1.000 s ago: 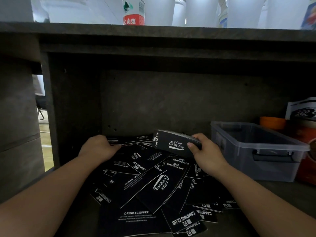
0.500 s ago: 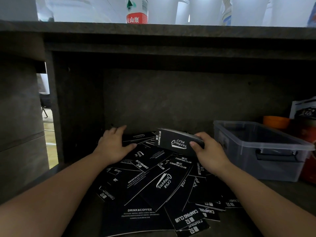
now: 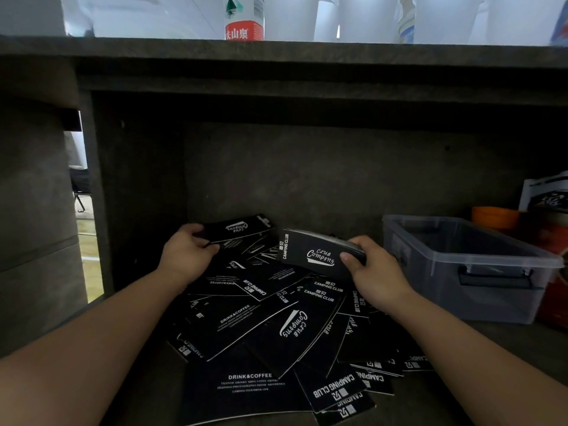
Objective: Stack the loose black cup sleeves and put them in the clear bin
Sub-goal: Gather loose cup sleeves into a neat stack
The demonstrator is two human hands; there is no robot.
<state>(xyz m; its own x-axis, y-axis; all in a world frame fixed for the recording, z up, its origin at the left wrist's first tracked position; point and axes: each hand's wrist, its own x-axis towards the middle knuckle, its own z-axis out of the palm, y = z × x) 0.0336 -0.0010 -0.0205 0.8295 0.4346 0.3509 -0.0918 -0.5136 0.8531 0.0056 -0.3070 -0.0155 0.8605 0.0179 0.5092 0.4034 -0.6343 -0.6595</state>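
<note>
Two hands busy, L hand (image 3: 184,256) pinches one sleeve (image 3: 236,229), R hand (image 3: 373,272) grips sleeve stack (image 3: 310,253)

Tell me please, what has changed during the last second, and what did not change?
The left hand, earlier resting on the pile, has taken hold of one loose sleeve and raised it at the back. Unchanged: the right hand holds the stack of sleeves; the clear bin stays in place.
</note>
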